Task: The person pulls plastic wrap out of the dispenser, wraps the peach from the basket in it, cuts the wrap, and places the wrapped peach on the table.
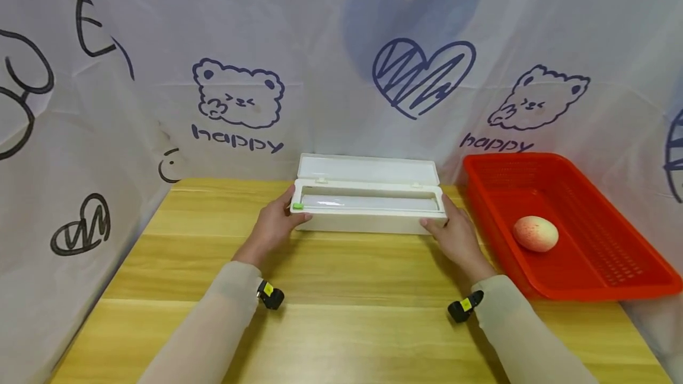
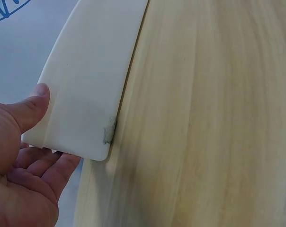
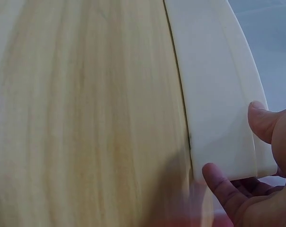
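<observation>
A long white cling film dispenser (image 1: 368, 224) lies crosswise at the back of the table, its lid (image 1: 368, 169) tipped up and back. Through its top opening shows a pale, shiny roll (image 1: 368, 201). A small green slider (image 1: 298, 206) sits at the left end. My left hand (image 1: 269, 227) grips that end, thumb on the front face. At the opposite end, my right hand (image 1: 456, 236) holds on, its thumb also against the front. In the left wrist view, the left hand's fingers (image 2: 58, 175) curl around the end; a dark smudge marks the lower corner.
To the right stands a red plastic basket (image 1: 603, 294) with a peach (image 1: 536, 234) inside, close beside my right hand. A white curtain (image 1: 331, 105) with drawn hearts and bears hangs right behind the dispenser. The wooden table (image 1: 368, 313) extends toward me.
</observation>
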The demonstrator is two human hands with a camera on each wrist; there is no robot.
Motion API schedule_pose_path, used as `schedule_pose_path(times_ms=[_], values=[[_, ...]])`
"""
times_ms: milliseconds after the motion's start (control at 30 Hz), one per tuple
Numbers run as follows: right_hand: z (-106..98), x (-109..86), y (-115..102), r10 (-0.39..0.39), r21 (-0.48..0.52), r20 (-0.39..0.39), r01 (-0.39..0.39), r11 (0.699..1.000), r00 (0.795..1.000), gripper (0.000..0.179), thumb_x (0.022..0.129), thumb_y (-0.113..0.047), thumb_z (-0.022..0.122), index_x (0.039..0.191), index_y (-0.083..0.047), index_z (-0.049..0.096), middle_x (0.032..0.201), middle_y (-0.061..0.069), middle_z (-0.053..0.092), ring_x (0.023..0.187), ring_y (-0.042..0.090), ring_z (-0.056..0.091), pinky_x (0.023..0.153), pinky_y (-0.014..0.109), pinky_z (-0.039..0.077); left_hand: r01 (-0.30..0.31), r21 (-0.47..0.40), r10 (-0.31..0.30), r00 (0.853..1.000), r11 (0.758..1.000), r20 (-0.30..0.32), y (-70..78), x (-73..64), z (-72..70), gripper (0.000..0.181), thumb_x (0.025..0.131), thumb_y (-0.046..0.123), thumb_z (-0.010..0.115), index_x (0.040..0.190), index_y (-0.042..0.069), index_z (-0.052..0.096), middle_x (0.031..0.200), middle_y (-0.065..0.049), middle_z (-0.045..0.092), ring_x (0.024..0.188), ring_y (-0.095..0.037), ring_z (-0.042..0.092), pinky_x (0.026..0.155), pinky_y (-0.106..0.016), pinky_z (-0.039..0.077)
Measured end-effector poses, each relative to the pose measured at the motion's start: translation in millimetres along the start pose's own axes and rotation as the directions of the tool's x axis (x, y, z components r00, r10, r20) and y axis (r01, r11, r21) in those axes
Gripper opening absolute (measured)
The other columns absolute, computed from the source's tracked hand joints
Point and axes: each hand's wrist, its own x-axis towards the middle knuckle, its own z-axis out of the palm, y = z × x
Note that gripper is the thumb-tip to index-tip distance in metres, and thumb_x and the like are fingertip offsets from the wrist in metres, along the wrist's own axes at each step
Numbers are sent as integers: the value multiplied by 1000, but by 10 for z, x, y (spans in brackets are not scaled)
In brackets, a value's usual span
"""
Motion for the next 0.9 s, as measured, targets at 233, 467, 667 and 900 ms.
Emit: schedule_pose_path(times_ms=[233,467,667,900], values=[[3,76,-26,31,1,16,-31,1000,999,82,104,-28,69,168,-7,22,157,31,43,140,48,42,123,66,29,-13,-6,13,1000,1000,3,15,43,-22,87,101,23,74,169,15,20,166,-15,42,147,-36,48,111,-46,51],[11,108,-14,55,10,19,-55,998,998,83,104,-29,69,168,-8,21,158,31,42,141,49,41,123,66,28,-10,-6,10,1000,1000,-9,7,86,-22,86,101,25,74,169,18,22,166,-15,42,147,-37,49,111,-47,51],[21,119,-1,82,13,30,-83,996,996,85,104,-30,68,169,-11,17,160,29,40,143,48,39,124,66,27,4,-9,-4,1000,1000,0,-6,99,-10,85,102,25,73,169,16,21,167,-15,40,147,-37,48,112,-48,51],[37,131,10,82,15,36,-82,996,996,85,104,-31,67,170,-12,17,160,29,39,143,47,38,124,66,27,14,-3,-13,1000,1000,10,-3,97,-18,87,101,26,74,169,19,20,168,-13,40,146,-34,50,112,-47,51]])
